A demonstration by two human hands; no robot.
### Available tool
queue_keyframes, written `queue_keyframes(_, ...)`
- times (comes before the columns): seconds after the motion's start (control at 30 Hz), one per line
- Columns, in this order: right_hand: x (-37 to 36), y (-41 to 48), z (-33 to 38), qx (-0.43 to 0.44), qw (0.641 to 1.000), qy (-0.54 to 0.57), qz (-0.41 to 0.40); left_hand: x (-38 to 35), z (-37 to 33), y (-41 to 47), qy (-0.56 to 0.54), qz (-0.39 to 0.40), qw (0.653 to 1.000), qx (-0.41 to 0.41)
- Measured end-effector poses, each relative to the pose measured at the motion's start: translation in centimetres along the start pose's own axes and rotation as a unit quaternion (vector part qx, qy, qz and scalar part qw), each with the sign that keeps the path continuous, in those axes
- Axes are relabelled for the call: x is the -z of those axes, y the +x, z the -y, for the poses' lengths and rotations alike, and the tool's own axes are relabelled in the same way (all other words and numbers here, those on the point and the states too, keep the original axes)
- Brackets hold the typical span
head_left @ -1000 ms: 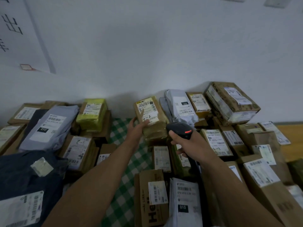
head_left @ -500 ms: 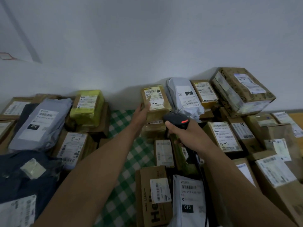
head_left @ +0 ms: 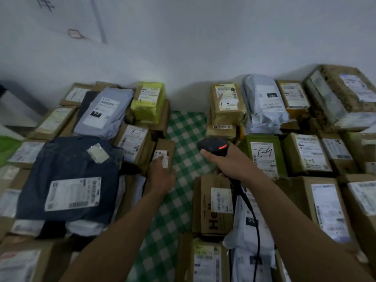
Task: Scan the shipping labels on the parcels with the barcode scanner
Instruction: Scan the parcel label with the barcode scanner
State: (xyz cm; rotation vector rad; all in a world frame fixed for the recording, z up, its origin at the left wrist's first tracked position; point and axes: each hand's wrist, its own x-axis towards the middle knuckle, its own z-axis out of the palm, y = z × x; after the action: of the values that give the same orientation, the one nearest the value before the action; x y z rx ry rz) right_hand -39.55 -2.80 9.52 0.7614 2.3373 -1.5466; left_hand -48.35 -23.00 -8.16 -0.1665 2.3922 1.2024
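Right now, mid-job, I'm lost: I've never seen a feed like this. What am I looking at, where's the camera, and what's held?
No machine here: these are a person's two bare hands, seen from one camera worn on the head, looking forward and down. The right hand grips a black scanner with a red light and a cable trailing back. The left hand touches a small box by its label. Labelled parcels, boxes and bags, lie either side of a strip of green checked cloth, against a white wall.
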Motion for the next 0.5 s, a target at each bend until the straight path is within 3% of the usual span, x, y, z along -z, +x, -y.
queue_keyframes(0.1, -1.4, -0.4, 0.1, 0.004, 1.000, -0.018, 0.011, 0.2, 2.1, -0.4, 0.098, -0.037, 0.994, -0.004)
queue_keyframes(0.23, -2.6, -0.5, 0.1, -0.003, 0.999, -0.027, 0.019, 0.9, 2.4, -0.7, 0.211, -0.029, 0.976, -0.050)
queue_keyframes(0.43, -3.0, -1.0, -0.8, 0.008, 0.999, -0.015, 0.031, 0.0, 1.4, -1.7, 0.124, 0.010, 0.989, -0.081)
queue_keyframes(0.5, -2.8, -0.6, -0.9, 0.006, 1.000, -0.012, 0.020, -0.8, 1.1, -1.8, 0.086, 0.015, 0.995, -0.057)
